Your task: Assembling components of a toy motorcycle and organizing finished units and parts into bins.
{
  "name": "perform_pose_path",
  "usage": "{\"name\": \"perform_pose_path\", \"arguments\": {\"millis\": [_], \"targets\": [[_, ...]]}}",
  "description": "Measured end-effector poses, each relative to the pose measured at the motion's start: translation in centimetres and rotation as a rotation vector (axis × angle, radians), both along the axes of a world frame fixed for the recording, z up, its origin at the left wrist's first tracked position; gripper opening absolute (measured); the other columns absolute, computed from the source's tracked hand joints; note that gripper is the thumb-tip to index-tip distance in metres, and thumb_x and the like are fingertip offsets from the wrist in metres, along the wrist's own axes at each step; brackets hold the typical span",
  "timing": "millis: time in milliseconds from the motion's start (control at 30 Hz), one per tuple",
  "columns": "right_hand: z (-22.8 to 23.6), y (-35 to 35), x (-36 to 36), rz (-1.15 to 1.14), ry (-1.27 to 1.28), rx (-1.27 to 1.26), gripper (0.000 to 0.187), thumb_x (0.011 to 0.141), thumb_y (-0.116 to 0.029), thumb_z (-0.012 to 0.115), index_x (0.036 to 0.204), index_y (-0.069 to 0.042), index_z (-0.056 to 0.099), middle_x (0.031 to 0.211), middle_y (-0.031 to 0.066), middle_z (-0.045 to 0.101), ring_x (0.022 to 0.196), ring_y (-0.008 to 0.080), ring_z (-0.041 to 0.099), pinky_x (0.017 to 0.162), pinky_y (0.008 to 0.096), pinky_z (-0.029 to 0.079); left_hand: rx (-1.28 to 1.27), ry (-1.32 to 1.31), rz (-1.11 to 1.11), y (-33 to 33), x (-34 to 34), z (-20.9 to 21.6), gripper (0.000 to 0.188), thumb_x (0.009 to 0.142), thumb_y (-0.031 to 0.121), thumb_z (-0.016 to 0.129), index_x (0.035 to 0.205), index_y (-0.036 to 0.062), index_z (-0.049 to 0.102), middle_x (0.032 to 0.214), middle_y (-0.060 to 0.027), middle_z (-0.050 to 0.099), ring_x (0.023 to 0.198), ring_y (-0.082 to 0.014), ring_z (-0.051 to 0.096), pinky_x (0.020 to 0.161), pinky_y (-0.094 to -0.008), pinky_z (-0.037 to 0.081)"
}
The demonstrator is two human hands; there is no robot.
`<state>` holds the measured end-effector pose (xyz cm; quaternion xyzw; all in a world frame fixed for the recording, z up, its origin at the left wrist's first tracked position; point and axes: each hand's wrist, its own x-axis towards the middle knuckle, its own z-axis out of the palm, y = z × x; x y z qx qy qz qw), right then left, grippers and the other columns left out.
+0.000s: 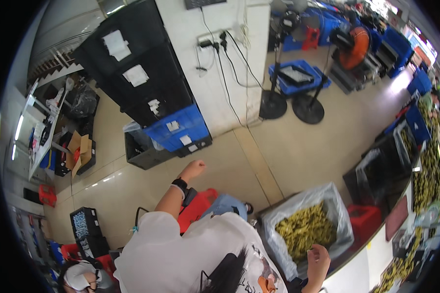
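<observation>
- Yellow-green small pieces (305,227) fill the middle of a bin lined with clear plastic (335,200), standing on the floor to the person's right.
- Right hand (318,259): seen at the near right edge of the bin, fingers curled inward. Whether it grips a piece or touches the liner cannot be told.
- Left hand (193,169): drawn into a loose fist, seen well apart from the bin, against the pale floor (220,166). Contents, if any, hidden. A dark watch (179,183) sits on that wrist.
- White shirt (181,251) on the person; dark hair (232,268) hangs over its front. Jeans (226,205) show beyond it, beside red plastic (196,207), type not determined.
- Bench (359,271): along the right side, white-topped, bearing more of the same yellow-green pieces in long heaps. A dark red pad (397,218) lies near its edge.
- Further lined bins (381,163), dark in colour, stand beside the bench, beyond the first.
- Black crates (137,63) are stacked above blue crates (178,128) against a white pillar (220,93); white paper labels are fixed to them.
- Black cables (225,83) hang from sockets on the pillar.
- Lower left: a co-worker in a white cap (78,276), near a black crate holding pale blue pieces (80,224).
- Left side: an open cardboard box (82,152).
</observation>
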<state>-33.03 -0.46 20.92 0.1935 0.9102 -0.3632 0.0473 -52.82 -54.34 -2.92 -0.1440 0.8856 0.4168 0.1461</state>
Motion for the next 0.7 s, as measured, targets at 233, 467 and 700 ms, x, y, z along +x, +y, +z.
{"name": "perform_pose_path", "arguments": {"millis": [233,467,700], "targets": [[0.1,-1.8,-10.5,0.324,0.061,-0.099,0.023,0.075,-0.001,0.066,0.097,0.001,0.065,0.08,0.0105,0.064,0.069,0.0195,0.062,0.062,0.0299,0.049,-0.171,0.407,0.236,-5.7,1.7,12.1,0.019,0.084,0.015,0.064,0.098,0.0019,0.064,0.099,-0.0139,0.062,0.085,-0.0269,0.062,0.077,-0.0351,0.049],[3.9,-10.3,-23.4,0.585,0.273,-0.068,0.021,0.074,0.002,0.067,0.095,0.0,0.066,0.077,0.0102,0.064,0.067,0.0166,0.061,0.061,0.028,0.049,-0.033,0.644,0.757,-17.0,5.3,16.5,0.02,0.087,0.017,0.063,0.104,0.006,0.062,0.099,-0.0089,0.063,0.081,-0.0193,0.062,0.072,-0.03,0.049],[4.6,-32.6,-35.8,1.109,0.209,-0.132,0.018,0.08,-0.008,0.067,0.097,-0.003,0.066,0.086,0.0122,0.065,0.079,0.0267,0.064,0.069,0.0349,0.05,-0.069,0.26,0.831,-25.0,5.2,4.4,0.019,0.088,0.021,0.059,0.098,0.0045,0.062,0.086,-0.0111,0.066,0.075,-0.0231,0.064,0.067,-0.034,0.049]]}}
